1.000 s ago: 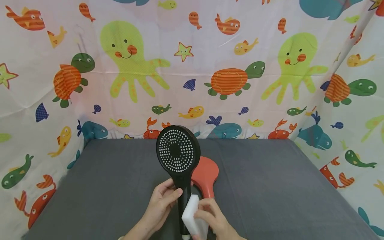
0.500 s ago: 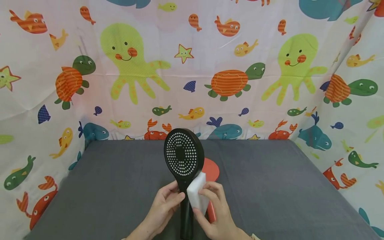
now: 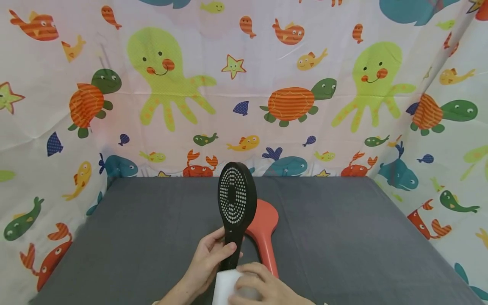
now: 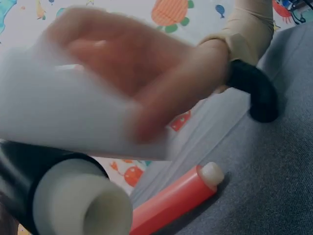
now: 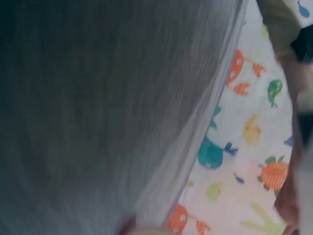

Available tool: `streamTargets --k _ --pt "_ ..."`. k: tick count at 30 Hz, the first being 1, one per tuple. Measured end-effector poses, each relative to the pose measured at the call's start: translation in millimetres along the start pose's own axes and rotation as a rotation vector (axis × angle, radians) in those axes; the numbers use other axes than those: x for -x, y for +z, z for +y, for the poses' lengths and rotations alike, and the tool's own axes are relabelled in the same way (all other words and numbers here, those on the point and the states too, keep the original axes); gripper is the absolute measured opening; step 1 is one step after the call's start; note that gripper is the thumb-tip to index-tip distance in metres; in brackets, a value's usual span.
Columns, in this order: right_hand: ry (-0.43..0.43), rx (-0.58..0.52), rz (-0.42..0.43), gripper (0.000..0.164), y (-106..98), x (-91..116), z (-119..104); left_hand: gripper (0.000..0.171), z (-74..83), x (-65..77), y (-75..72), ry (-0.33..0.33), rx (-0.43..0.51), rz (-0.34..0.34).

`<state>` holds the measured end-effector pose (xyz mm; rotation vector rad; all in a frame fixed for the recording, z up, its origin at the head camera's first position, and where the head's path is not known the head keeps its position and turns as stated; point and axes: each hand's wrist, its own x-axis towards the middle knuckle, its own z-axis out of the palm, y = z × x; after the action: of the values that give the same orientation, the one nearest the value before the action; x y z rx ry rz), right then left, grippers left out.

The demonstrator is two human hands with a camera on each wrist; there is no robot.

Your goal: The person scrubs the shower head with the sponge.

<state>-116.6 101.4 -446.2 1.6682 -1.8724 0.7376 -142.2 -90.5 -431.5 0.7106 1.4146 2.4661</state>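
A black shower head point(image 3: 249, 197) stands upright in the head view, its dotted spray face turned partly to the left. My left hand point(image 3: 203, 260) grips its handle, thumb across the front. With my right hand point(image 3: 263, 286) I hold a white sponge block point(image 3: 224, 288) over the lower handle, which it hides. The left wrist view shows the sponge and right hand blurred just above the handle's white hollow end point(image 4: 80, 208); whether they touch is unclear there. Behind the black one, a red shower head point(image 3: 263, 220) lies on the table.
Dark grey cloth covers the table point(image 3: 160, 212). A white curtain point(image 3: 236, 38) printed with sea animals hangs along the back and both sides. The red handle's white end point(image 4: 212, 174) shows in the left wrist view.
The sponge and right hand went up along the handle towards the head, then back down to its lower part. The black shower head has turned, its face now seen more edge-on.
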Motion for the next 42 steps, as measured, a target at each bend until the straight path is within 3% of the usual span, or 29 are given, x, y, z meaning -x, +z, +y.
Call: streamTargets --k 3,6,9,11,14,18,21,23,25,28,31,34,36,38,42 --pt "-0.104 0.253 0.256 0.019 -5 -15 12 0.044 -1.7 1.3 1.3 0.013 0.019 -0.027" --pt "-0.051 0.291 0.433 0.021 -11 -27 19 0.046 -2.8 2.4 3.0 0.021 0.019 -0.047" --pt "0.002 0.285 0.500 0.028 -14 -33 22 0.044 -3.1 3.1 4.0 0.023 0.017 -0.064" --pt "0.023 0.274 0.486 0.030 -12 -33 22 0.041 -2.7 3.2 3.2 0.028 0.023 -0.085" --pt "0.024 0.243 0.392 0.030 -6 -27 17 0.036 -1.3 2.7 0.1 0.061 0.040 -0.130" --pt "-0.023 0.165 0.121 0.033 0 -13 5 0.037 1.4 0.9 -3.7 0.046 0.114 -0.167" --pt "0.040 -0.029 -0.109 0.040 -3 -4 -6 0.037 3.1 -0.6 -4.7 0.025 0.153 -0.162" --pt "0.008 0.005 -0.171 0.044 -4 -4 -6 0.038 3.0 -0.9 -4.9 0.036 0.157 -0.165" --pt "0.005 0.052 -0.123 0.039 -7 -7 -1 0.037 2.1 -1.0 -4.0 0.052 0.163 -0.175" --pt "-0.054 0.277 0.089 0.035 -10 -18 12 0.036 0.0 -0.1 -2.6 0.092 0.125 -0.156" --pt "0.022 0.305 0.290 0.033 -17 -32 24 0.033 -0.4 1.0 -0.4 0.095 0.073 -0.131" --pt "0.081 0.301 0.390 0.036 -21 -42 29 0.032 -0.6 2.0 1.0 0.080 0.059 -0.129" --pt "0.095 0.286 0.399 0.038 -19 -43 29 0.032 -0.8 1.9 0.8 0.069 0.055 -0.124" --pt "0.080 0.270 0.357 0.037 -16 -38 27 0.032 -0.2 1.6 -0.1 0.073 0.048 -0.099" --pt "0.010 0.248 0.182 0.034 -8 -22 16 0.032 3.0 0.5 -3.0 0.044 0.054 -0.067"
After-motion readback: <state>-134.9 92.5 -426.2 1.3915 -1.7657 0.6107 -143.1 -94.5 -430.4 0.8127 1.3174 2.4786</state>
